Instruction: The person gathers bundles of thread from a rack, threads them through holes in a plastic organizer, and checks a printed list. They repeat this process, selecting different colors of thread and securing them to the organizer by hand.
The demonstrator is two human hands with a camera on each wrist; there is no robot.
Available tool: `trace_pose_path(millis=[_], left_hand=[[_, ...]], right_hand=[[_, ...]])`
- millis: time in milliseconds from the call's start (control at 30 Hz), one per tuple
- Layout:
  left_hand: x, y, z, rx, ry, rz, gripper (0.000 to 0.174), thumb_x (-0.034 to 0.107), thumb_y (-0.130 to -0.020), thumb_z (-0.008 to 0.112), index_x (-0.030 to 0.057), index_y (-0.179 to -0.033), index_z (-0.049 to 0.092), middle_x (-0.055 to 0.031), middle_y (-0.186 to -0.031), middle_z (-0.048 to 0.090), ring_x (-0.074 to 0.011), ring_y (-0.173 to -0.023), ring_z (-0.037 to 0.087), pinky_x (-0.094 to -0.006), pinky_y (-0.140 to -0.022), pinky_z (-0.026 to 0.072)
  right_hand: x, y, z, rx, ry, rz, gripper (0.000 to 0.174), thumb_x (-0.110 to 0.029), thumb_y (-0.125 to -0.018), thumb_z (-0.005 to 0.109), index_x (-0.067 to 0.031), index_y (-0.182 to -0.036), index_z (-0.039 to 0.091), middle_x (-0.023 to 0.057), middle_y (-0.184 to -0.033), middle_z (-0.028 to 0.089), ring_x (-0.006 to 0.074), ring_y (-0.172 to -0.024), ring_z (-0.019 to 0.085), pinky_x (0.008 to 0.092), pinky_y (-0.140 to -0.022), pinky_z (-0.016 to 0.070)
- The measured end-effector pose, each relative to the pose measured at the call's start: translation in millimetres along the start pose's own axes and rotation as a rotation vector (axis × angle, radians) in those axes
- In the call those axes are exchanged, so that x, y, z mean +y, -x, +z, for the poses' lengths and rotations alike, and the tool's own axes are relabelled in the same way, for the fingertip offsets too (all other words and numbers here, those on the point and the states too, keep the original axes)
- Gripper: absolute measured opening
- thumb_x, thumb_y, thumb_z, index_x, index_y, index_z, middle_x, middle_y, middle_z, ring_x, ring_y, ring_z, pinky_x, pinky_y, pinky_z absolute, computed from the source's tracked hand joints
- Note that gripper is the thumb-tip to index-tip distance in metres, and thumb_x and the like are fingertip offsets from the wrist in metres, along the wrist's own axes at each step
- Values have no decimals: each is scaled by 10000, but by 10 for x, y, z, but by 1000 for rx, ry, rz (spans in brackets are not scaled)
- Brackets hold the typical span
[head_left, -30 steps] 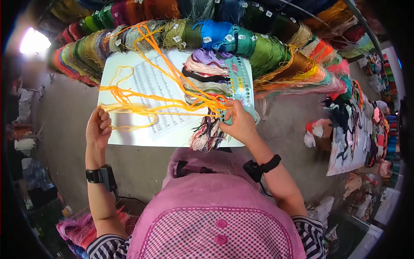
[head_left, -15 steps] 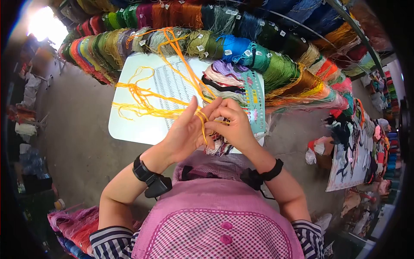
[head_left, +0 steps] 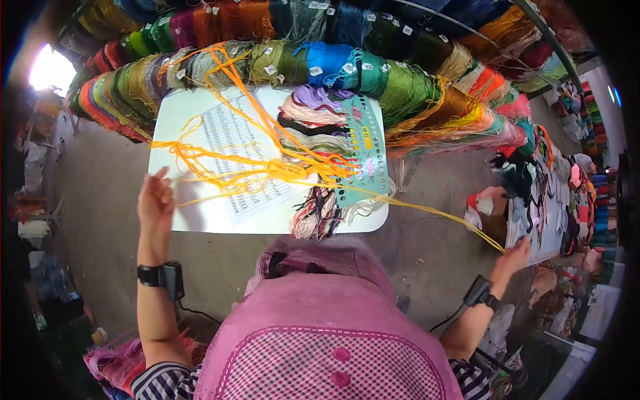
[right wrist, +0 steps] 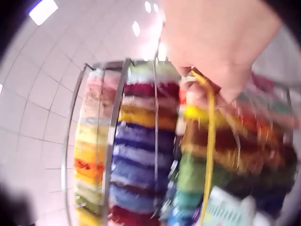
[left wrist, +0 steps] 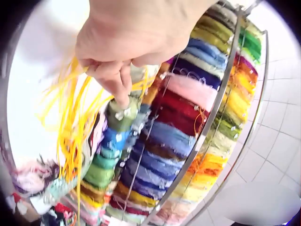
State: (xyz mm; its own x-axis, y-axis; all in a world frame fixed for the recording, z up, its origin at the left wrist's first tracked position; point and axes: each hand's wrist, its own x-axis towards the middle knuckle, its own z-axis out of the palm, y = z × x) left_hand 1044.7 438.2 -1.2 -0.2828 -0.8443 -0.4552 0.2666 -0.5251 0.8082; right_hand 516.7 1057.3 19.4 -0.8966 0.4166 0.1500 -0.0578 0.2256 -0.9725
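Yellow-orange embroidery threads [head_left: 290,170] lie across a white board, knotted near the middle and fastened at a teal card with holes [head_left: 367,143]. My right hand [head_left: 512,257] is far out to the right, gripping a few long yellow strands [head_left: 440,213] stretched from the card; the right wrist view shows the yellow thread [right wrist: 210,132] running down from the curled fingers. Beyond the board's left edge, my left hand [head_left: 157,203] pinches yellow thread ends, with more yellow threads [left wrist: 73,136] hanging by it in the left wrist view. Purple, pink, black and white threads [head_left: 317,120] also hang from the card.
Under the threads, a printed sheet [head_left: 233,133] lies on the white board [head_left: 163,117]. Racks of coloured thread skeins [head_left: 353,67] line the far side. A second board with threads [head_left: 533,213] stands at the right, and pink skeins [head_left: 113,360] lie at lower left.
Both hands met over the board half a second ago. Since then they have parted, the left to the left edge and the right far right, drawing yellow strands out from the card.
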Motion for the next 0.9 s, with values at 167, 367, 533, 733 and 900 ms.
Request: trace_pose_path(millis=[167, 367, 533, 733, 900], left_hand=[[-56, 286, 863, -197, -432, 86, 297, 288, -954, 495, 51, -1056, 643, 72, -668, 456, -9, -492, 278, -191, -426, 178], [-972, 622, 2031, -751, -413, -532, 290, 210, -963, 505, 30, -1156, 626, -17, -808, 652, -10, -478, 362, -162, -392, 223], [-1385, 660, 2238, -638, -360, -675, 248, 191, -965, 518, 32, -1131, 611, -52, -819, 674, -35, -518, 468, -155, -398, 294], [-1561, 633, 2174, -691, -445, -413, 184, 169, -960, 543, 29, -1026, 643, -24, -803, 668, -40, -518, 507, -166, -422, 339], [-1564, 729, 2309, -701, -536, -240, 147, 137, -942, 574, 16, -943, 658, 1, -770, 657, -29, -574, 572, -168, -437, 339]], right_hand=[[-384, 670, 653, -254, 285, -470, 192, -155, -932, 589, 3, -1024, 649, 59, -950, 648, 152, -881, 591, 283, -810, 465], [-552, 2377, 1789, -1166, 140, -500, 119, -85, -920, 559, -36, -939, 666, 44, -975, 632, 117, -740, 596, 256, -678, 487], [-302, 2892, 2174, -1227, 36, -539, 81, -41, -828, 625, -40, -903, 657, 63, -818, 633, 188, -693, 624, 290, -605, 485], [-328, 3016, 2119, -1248, 47, -709, 240, -68, -710, 728, -30, -907, 596, 77, -772, 571, 183, -603, 579, 311, -544, 446], [-392, 2905, 2108, -1363, 79, -446, 302, -87, -691, 732, -35, -953, 591, 50, -788, 569, 104, -546, 495, 275, -510, 411]])
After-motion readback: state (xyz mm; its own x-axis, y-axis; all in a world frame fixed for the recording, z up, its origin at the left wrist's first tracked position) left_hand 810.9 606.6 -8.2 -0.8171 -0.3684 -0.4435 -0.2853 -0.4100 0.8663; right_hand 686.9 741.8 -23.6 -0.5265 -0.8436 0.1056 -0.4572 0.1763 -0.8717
